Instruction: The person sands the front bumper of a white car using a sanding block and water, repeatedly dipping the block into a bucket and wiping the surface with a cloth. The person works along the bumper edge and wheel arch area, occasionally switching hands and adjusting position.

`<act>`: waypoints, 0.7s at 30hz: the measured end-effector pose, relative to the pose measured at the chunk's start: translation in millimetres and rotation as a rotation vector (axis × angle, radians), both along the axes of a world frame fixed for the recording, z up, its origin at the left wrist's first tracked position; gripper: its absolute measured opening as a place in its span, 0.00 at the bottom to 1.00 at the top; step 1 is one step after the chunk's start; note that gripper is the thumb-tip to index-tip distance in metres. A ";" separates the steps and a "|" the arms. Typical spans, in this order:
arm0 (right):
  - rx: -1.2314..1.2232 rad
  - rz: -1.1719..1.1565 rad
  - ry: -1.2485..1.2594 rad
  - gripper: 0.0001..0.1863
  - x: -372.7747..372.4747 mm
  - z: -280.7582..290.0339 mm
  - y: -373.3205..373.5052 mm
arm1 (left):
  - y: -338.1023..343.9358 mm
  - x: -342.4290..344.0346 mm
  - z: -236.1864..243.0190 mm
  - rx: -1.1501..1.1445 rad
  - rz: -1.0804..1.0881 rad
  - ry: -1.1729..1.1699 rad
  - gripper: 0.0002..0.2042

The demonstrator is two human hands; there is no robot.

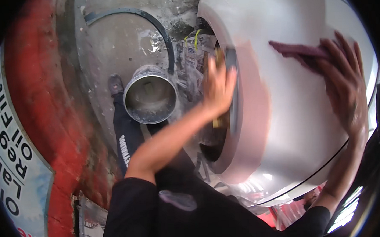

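Observation:
A pale silver car body panel (299, 88) fills the right side, with a dull pinkish band (255, 111) around its wheel arch. My left hand (218, 89) is at the arch edge, gripping a long, straight grey-and-yellowish block (233, 116). The block stands against the arch, and my palm and fingers hide part of it. On the panel's right part lies my right hand (338, 78), fingers stretched, with a folded maroon cloth (299, 50) held under the thumb side. The cloth's free end points left across the panel.
A grey bucket (151, 116) with cloudy liquid stands by my legs. Beyond it, a curved dark strip (158, 24) lies on the wet concrete floor (110, 45). Crumpled printed paper (193, 57) covers the wheel area. A red wall (40, 95) with a signboard (23, 189) borders the left.

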State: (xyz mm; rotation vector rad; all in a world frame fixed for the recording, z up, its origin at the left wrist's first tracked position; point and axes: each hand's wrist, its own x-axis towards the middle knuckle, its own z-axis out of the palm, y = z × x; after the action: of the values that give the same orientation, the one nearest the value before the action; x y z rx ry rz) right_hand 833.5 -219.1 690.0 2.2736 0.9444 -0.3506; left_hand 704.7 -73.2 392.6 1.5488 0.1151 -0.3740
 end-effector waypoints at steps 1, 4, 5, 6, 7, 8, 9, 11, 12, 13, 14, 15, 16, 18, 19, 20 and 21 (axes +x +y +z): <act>0.071 0.043 -0.012 0.18 2.9 -15.9 -2.0 | 3.5 34.3 -30.6 0.107 0.125 0.031 0.32; 0.082 0.078 -0.045 0.20 -4.7 -5.1 -10.3 | 21.5 133.4 -71.6 0.150 0.017 0.020 0.27; 0.069 0.065 -0.052 0.21 -11.6 -4.0 -19.6 | 11.8 106.7 -59.2 0.119 0.045 0.056 0.26; 0.046 0.030 -0.070 0.21 -28.3 6.8 -26.6 | 6.1 63.1 -28.8 0.087 0.070 0.087 0.25; 0.020 -0.005 -0.085 0.21 -46.7 20.3 -34.3 | 1.9 16.7 0.0 0.053 0.093 0.121 0.25; 0.014 -0.002 -0.076 0.20 -63.5 31.8 -49.4 | 0.0 -38.2 19.5 0.130 0.110 0.004 0.24; -0.010 0.001 -0.066 0.20 -80.4 49.3 -60.8 | -6.3 -67.3 29.4 0.183 0.127 -0.120 0.24; 0.021 0.013 -0.074 0.20 -95.9 63.2 -75.8 | -11.4 -27.0 14.0 0.183 0.172 -0.104 0.24; 0.045 0.038 -0.085 0.20 -93.3 61.3 -76.5 | -1.5 21.7 9.0 0.191 0.096 0.102 0.23; 0.083 0.082 -0.102 0.21 -86.6 58.1 -72.5 | 15.3 68.2 -34.4 0.247 0.098 -0.065 0.24; 0.030 0.078 -0.141 0.21 -85.9 67.2 -63.0 | 3.8 106.1 -48.4 0.106 0.067 0.003 0.25; 0.063 0.083 -0.172 0.21 -85.3 60.0 -59.8 | 12.2 136.0 -71.9 0.104 0.067 0.029 0.27; 0.086 0.070 -0.193 0.20 -87.6 49.3 -61.3 | 11.1 121.2 -63.5 0.089 0.047 0.106 0.26; 0.096 0.042 -0.210 0.20 -88.4 45.7 -60.2 | -1.0 71.4 -37.6 0.145 0.086 0.053 0.26; 0.101 0.038 -0.192 0.19 -87.6 43.7 -64.9 | -7.8 17.9 -28.0 0.236 0.155 -0.054 0.26; 0.100 0.030 -0.177 0.19 -88.3 43.1 -69.8 | -3.8 -31.1 0.6 0.203 0.133 -0.070 0.26; 0.096 0.026 -0.163 0.18 -88.4 44.4 -72.5 | -3.1 -56.5 22.4 0.163 0.117 -0.085 0.26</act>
State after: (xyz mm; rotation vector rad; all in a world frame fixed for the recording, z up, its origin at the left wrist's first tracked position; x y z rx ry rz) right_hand 745.1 -291.6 734.5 2.3340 0.9236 -0.1084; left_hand 648.2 -76.4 415.0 1.7072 0.1725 -0.2095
